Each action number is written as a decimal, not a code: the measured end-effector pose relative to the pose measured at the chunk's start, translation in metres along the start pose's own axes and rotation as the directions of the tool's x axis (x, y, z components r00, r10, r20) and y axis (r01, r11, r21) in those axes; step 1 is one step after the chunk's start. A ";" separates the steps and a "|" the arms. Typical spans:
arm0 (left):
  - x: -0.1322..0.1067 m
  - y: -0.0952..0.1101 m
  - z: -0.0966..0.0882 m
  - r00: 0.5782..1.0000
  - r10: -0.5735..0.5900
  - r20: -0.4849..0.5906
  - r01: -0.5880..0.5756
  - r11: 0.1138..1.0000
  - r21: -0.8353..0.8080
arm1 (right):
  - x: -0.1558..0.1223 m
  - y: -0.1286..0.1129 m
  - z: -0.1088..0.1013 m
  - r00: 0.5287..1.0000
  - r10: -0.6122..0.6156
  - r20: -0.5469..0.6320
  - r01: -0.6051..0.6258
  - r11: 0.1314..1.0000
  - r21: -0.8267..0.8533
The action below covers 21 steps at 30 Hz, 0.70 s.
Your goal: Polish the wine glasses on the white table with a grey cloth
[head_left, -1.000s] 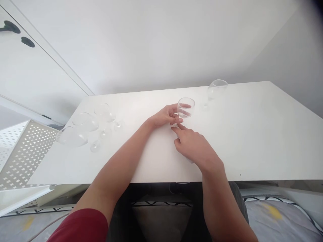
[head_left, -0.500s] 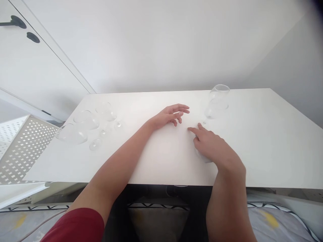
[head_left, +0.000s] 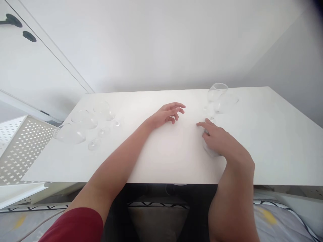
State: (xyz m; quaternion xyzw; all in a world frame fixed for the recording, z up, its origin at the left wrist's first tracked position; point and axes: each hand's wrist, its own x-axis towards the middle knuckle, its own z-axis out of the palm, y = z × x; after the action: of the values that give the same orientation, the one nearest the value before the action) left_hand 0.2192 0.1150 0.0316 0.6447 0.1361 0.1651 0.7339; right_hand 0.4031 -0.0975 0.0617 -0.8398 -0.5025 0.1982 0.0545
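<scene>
Resting on the tabletop (head_left: 161, 158), left hand (head_left: 168, 114) lies loosely spread; right hand (head_left: 219, 141) half hides a glass (head_left: 224, 102) at 1 o'clock, grip unclear.

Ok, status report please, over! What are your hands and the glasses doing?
Left hand empty, open on white table. Right hand holding wine glass by the base, beside another upright glass. Three glasses lying far left.

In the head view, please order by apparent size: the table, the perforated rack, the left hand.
1. Table, largest.
2. Perforated rack, though the frame edge cuts it off.
3. Left hand, smallest.
</scene>
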 end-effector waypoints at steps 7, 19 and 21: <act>0.003 -0.001 0.001 0.993 0.013 -0.115 -0.021 0.998 -0.062 | -0.001 -0.002 -0.001 1.000 0.023 0.012 -0.023 0.999 0.032; 0.010 -0.004 -0.026 0.844 0.097 -0.527 -0.384 0.796 -0.468 | -0.048 -0.130 0.021 0.771 -0.536 -0.345 0.628 0.730 0.270; 0.008 -0.003 -0.027 0.833 0.110 -0.543 -0.421 0.763 -0.490 | -0.054 -0.164 0.031 0.734 -0.612 -0.295 0.679 0.679 0.280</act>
State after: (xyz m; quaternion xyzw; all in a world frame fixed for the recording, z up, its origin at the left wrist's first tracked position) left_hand 0.2155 0.1425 0.0254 0.3338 0.1605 0.4602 0.8069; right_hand 0.2337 -0.0673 0.0955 -0.5954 -0.7133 0.1813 0.3223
